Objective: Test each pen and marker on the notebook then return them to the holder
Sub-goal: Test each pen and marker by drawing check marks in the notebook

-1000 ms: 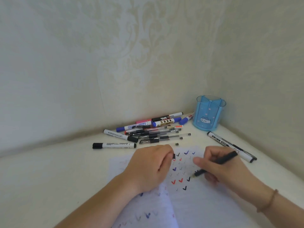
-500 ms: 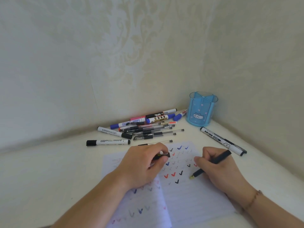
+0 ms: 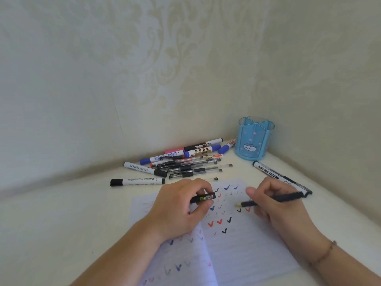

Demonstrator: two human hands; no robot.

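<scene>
Right hand (image 3: 276, 205) grips a black pen (image 3: 274, 199), fingers curled round the barrel, yellowish tip just above the notebook (image 3: 237, 244) page, beside a red tick. Left hand (image 3: 179, 211) pinches the pen's cap (image 3: 203, 198), black with a green label, between thumb and fingertips, and rests on the notebook's left page.

Notebook lies open at the table's (image 3: 61, 223) near edge, both pages covered in red, blue and black ticks.

Holder (image 3: 254, 139), blue and translucent with dividers, stands upright in the back right corner by the wall.

Pile of pens and markers (image 3: 185, 162) lies along the back edge, left of the holder. One marker (image 3: 137, 181) lies apart at the front of the pile. Another marker (image 3: 268, 170) lies near the right edge, partly hidden by the right hand.
</scene>
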